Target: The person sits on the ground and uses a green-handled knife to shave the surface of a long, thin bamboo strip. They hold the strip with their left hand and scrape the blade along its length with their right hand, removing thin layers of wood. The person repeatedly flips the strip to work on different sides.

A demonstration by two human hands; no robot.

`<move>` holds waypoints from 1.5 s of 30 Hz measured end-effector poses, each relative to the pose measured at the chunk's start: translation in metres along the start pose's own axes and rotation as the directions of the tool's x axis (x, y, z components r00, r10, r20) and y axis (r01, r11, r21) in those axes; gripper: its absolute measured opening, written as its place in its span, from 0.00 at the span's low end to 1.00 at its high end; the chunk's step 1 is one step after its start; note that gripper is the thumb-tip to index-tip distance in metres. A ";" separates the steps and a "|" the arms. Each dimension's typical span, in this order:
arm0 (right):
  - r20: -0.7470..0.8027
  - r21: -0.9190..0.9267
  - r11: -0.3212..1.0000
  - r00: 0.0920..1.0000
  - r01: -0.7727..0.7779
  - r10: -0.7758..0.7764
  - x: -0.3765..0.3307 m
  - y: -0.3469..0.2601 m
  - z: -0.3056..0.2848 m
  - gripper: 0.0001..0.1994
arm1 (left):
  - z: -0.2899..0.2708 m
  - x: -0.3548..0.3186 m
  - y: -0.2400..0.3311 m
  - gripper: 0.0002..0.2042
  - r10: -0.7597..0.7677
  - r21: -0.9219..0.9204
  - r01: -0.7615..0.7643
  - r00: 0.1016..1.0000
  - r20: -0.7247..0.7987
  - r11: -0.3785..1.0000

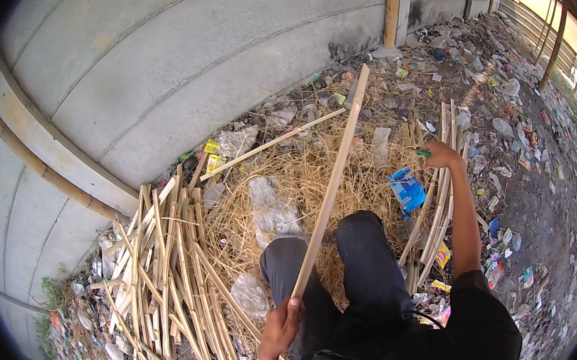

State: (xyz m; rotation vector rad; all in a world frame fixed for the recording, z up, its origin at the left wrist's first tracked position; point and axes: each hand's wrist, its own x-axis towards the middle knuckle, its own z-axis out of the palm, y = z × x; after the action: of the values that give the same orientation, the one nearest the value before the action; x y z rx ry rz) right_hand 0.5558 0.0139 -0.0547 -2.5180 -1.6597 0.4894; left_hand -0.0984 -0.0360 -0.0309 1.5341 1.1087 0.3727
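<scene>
My left hand (282, 330) is closed round the near end of a long, pale bamboo strip (331, 186), which slants up and away from me past my knees. Out to the right, my right hand (442, 155) is closed on a small tool with a green end (423, 153); the rest of it is hidden or too small to make out. Just beyond that hand lie several long split strips (441, 214). Straw-coloured shavings (314, 160) cover the ground between the hands, and a blue plastic wrapper (407, 189) lies among them.
A large heap of split strips (172, 274) lies at my left. One more strip (274, 143) crosses the shavings at the back. A grey concrete wall (214, 55) with posts (393, 3) stands ahead. Litter (506, 128) covers the dirt on the right.
</scene>
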 end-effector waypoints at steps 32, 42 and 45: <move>-0.657 0.114 0.601 0.514 0.791 -0.552 -0.200 -0.309 0.004 0.15 | 0.034 0.040 0.126 0.16 0.443 0.163 -0.414 0.866 -0.232 0.895; -0.698 0.132 0.591 0.498 0.796 -0.514 -0.196 -0.308 0.000 0.13 | 0.044 0.035 0.130 0.14 0.435 0.330 -0.326 0.831 -0.347 0.886; -0.708 0.147 0.592 0.502 0.792 -0.497 -0.193 -0.307 -0.001 0.13 | 0.044 0.034 0.129 0.14 0.406 0.344 -0.288 0.846 -0.347 0.894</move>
State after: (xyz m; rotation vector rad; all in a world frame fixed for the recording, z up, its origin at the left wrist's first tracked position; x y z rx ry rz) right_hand 0.2162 -0.0363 0.0636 -1.2739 -1.7702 -0.0396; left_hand 0.0076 -0.0230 0.0605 1.9804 1.2370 0.8547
